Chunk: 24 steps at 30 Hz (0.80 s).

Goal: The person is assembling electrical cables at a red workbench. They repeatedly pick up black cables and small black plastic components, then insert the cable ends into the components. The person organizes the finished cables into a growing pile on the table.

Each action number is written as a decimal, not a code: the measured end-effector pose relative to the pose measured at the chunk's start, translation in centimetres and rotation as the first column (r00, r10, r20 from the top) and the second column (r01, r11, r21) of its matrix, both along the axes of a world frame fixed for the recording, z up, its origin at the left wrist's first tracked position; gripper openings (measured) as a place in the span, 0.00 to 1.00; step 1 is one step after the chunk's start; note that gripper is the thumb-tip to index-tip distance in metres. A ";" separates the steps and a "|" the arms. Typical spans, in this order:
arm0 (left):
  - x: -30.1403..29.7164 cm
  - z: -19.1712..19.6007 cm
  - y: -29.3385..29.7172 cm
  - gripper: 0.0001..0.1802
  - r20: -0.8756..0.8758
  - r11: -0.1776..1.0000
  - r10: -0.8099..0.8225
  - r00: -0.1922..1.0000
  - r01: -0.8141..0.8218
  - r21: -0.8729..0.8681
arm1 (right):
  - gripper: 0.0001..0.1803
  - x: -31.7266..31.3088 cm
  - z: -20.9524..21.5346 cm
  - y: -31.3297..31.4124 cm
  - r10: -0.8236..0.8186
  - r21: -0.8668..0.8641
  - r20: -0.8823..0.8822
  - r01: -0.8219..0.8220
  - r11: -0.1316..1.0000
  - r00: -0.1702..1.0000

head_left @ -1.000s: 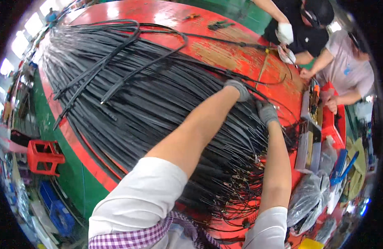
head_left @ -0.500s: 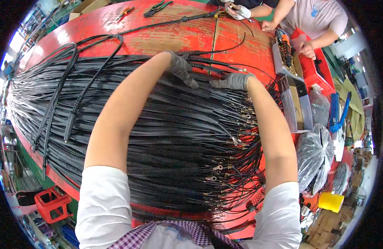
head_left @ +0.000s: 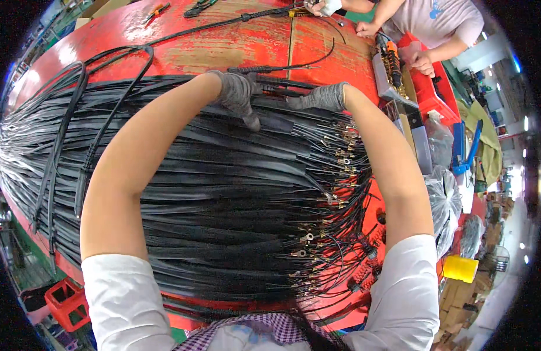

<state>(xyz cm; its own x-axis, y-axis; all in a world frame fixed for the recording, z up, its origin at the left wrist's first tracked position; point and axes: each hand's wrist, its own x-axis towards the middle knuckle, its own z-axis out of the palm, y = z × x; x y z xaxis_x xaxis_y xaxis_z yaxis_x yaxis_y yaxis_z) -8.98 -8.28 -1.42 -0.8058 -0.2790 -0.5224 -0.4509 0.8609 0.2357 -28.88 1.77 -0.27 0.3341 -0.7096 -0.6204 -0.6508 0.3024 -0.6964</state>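
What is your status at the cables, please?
Gloved left hand at black cables, gloved right hand to its right. Grips unclear. Loose cable end just beyond both.

The left hand (head_left: 238, 98) and the right hand (head_left: 317, 98) wear grey knitted gloves (head_left: 331, 97), streaked lighter and darker, with snug ribbed cuffs ending at the wrist. Both forearms (head_left: 383, 149) are bare. The left sleeve (head_left: 125, 301) and right sleeve (head_left: 404, 289) are white, short, loose and creased, hemmed above the elbow. Purple-and-white checked cloth (head_left: 280, 325) borders the pale shirt front (head_left: 247, 342), which carries a blurred light-blue print.
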 end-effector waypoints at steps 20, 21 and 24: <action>4.5 -3.3 13.3 0.17 -0.747 0.845 -0.106 0.657 -0.337 -0.416 | 0.31 0.2 0.9 -0.6 0.178 -0.156 -0.554 -0.312 0.937 0.813; 4.5 -3.4 13.3 0.18 -0.717 0.883 -0.036 0.696 -0.314 -0.349 | 0.30 0.1 1.6 -1.4 0.161 -0.134 -0.595 -0.295 0.946 0.787; 4.4 -2.5 13.2 0.18 -0.655 0.885 -0.007 0.756 -0.301 -0.357 | 0.26 0.6 4.7 -3.6 0.136 -0.100 -0.647 -0.260 0.960 0.750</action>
